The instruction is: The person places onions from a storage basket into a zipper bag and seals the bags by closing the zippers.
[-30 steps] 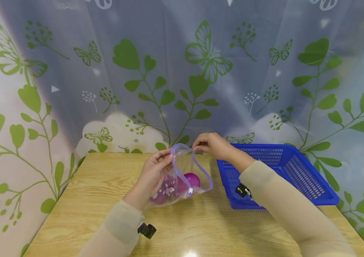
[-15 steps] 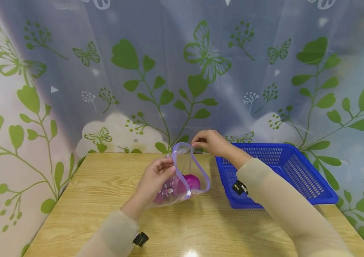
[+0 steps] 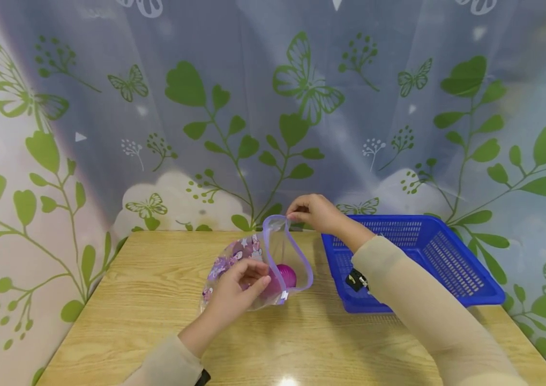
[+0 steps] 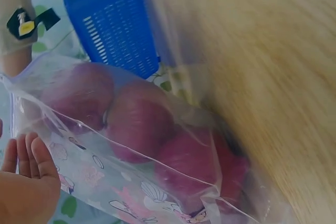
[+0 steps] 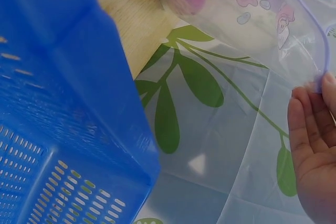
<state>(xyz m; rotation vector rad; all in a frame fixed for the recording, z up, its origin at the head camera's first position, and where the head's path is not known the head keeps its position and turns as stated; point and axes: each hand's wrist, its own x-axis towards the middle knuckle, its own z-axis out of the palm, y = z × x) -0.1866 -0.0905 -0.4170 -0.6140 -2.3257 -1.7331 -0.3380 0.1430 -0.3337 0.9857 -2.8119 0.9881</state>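
Observation:
A clear zip bag (image 3: 231,257) with a purple-edged mouth and a pink-and-purple cartoon print lies on the table, its mouth gaping to the right. Several smooth, round magenta things (image 4: 139,119) sit inside; one (image 3: 286,275) shows through the mouth. My right hand (image 3: 315,213) pinches the upper corner of the purple edge between thumb and fingers, and in the right wrist view that edge runs up from the fingertips. In front of the bag is my left hand (image 3: 236,289), fingers loosely bent, fingertips close to the lower part of the mouth. Nothing is gripped in it.
A blue perforated plastic basket (image 3: 487,292) stands to the right, partly under my right forearm. The wooden table (image 3: 123,321) ends at the back against a curtain (image 3: 234,177) printed with green leaves and butterflies.
My left hand has let go of the bag's upper edge and come down toward the front, uncovering more of the print. My right hand keeps its pinch on the corner, hardly moving.

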